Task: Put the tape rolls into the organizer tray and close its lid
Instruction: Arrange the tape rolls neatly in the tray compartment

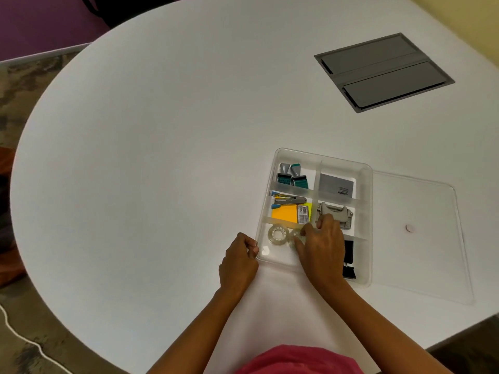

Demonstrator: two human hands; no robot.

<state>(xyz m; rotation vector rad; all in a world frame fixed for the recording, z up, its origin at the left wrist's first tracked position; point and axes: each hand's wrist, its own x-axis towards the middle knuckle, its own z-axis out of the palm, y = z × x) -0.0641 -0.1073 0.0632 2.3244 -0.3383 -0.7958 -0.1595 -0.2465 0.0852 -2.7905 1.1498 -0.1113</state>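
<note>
A clear plastic organizer tray (366, 184) sits on the white table, its lid (421, 238) lying flat to the right of it. One clear tape roll (277, 234) lies in the tray's near-left compartment. My right hand (321, 244) reaches into that same compartment, its fingers closed on a second clear tape roll (294, 237) beside the first. My left hand (239, 261) grips the tray's near-left corner.
Other compartments hold staplers (293, 176), a grey card box (336, 186), orange and yellow sticky notes (289, 215), a hole punch (337, 213) and black binder clips (349, 259). A grey cable hatch (383, 72) is set into the table far right.
</note>
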